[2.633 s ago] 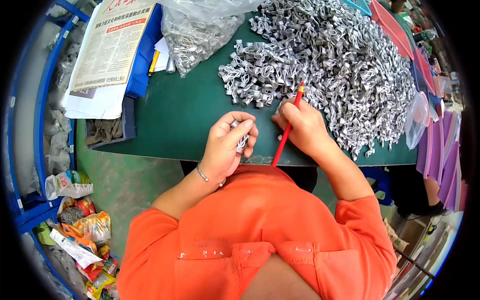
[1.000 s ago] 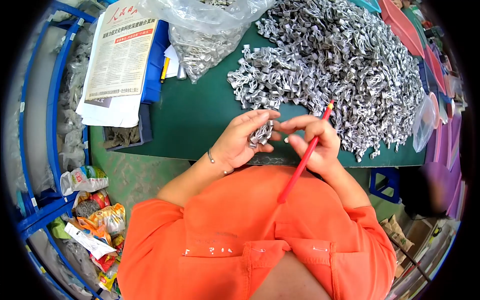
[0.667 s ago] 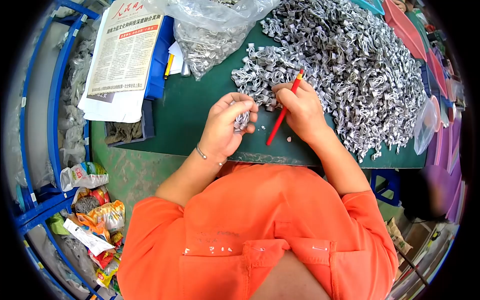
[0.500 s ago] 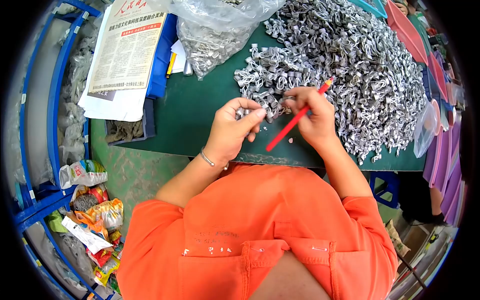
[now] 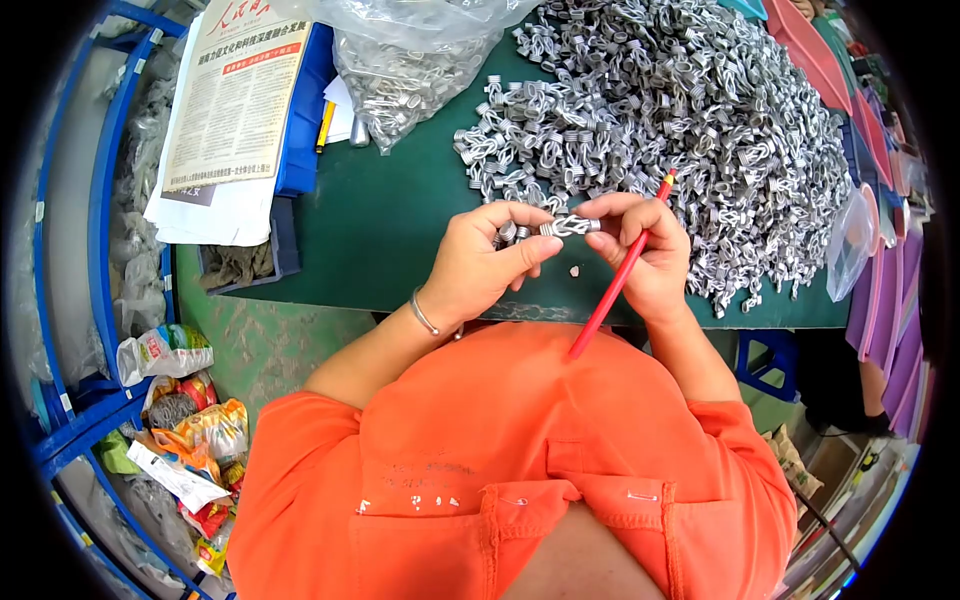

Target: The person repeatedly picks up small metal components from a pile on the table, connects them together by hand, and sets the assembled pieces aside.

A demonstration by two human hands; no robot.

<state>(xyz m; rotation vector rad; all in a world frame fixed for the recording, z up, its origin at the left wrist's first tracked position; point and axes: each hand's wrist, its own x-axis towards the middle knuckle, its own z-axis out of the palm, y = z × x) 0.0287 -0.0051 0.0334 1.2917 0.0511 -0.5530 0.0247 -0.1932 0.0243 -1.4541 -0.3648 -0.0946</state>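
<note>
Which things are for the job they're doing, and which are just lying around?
Seems part of the job:
metal piece between the left hand and right hand
red stick in the right hand
pile of metal pieces

Probably just lying about:
newspaper
rumpled cloth
colourful bags

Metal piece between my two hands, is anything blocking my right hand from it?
Nothing visible is: your right hand has its fingertips at one end of the metal piece, your left hand at the other. The red stick lies right of the piece, not between.
</note>
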